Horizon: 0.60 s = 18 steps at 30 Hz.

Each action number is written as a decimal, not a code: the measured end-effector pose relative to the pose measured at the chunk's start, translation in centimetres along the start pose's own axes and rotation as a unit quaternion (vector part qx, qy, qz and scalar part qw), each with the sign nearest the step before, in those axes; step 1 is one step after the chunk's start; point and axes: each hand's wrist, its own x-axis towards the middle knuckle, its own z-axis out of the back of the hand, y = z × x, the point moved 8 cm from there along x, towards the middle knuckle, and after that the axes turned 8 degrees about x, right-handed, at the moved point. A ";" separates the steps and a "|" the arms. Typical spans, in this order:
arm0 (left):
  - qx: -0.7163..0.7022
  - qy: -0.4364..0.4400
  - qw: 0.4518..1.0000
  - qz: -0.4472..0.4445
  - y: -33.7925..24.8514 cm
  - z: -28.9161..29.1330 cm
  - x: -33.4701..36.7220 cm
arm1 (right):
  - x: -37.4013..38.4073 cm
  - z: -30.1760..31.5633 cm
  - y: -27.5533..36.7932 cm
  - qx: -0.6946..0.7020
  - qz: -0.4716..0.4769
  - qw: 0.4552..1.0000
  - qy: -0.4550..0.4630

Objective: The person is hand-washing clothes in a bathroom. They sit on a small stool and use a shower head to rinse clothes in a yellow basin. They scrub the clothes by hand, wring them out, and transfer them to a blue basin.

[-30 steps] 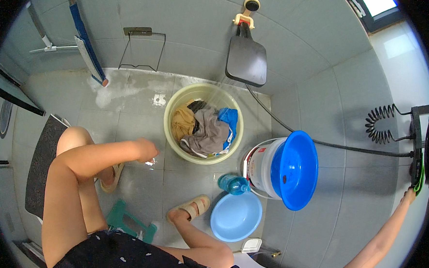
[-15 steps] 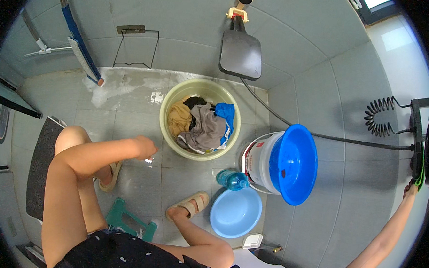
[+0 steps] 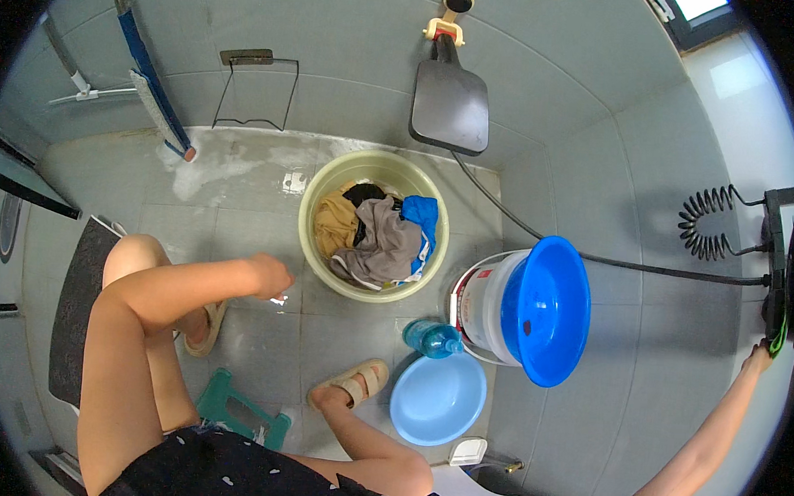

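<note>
My left hand [image 3: 271, 277] hangs over the floor in front of my left knee, its fingers curled; what is inside them, if anything, is hidden. My right arm stretches to the far right, where my right hand [image 3: 758, 356] is closed on a bright green strip [image 3: 779, 337] beside the black wall fixture [image 3: 778, 254]. A pale yellow-green basin [image 3: 306, 216] stands on the floor ahead. In it lie a grey-brown garment [image 3: 382, 241], a tan garment [image 3: 334, 224], a black one [image 3: 364, 192] and a blue one [image 3: 422, 215].
A blue basin [image 3: 566, 311] leans on a white bucket [image 3: 481, 306]. Beside them are a teal bottle [image 3: 430, 338] and a light blue basin [image 3: 438, 401]. A green stool [image 3: 231, 408] is near my feet. A square black shower head [image 3: 450, 105] hangs on the wall, its hose [image 3: 656, 265] running right.
The whole view has shifted slightly, so things sit a little lower and to the right. My hands stay in nearly the same places, the right one still at the green strip.
</note>
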 end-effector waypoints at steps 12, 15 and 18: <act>0.024 -0.010 1.000 -0.018 -0.4 -0.2 1.0 | 0.5 0.9 -0.1 -0.003 0.002 1.000 -0.007; 0.029 -0.041 0.999 -0.019 -0.4 0.2 0.5 | 0.6 1.5 -0.1 -0.003 -0.001 1.000 -0.010; 0.027 -0.011 1.000 -0.009 -0.2 0.0 0.0 | 0.7 2.3 -0.1 -0.006 -0.003 1.000 -0.013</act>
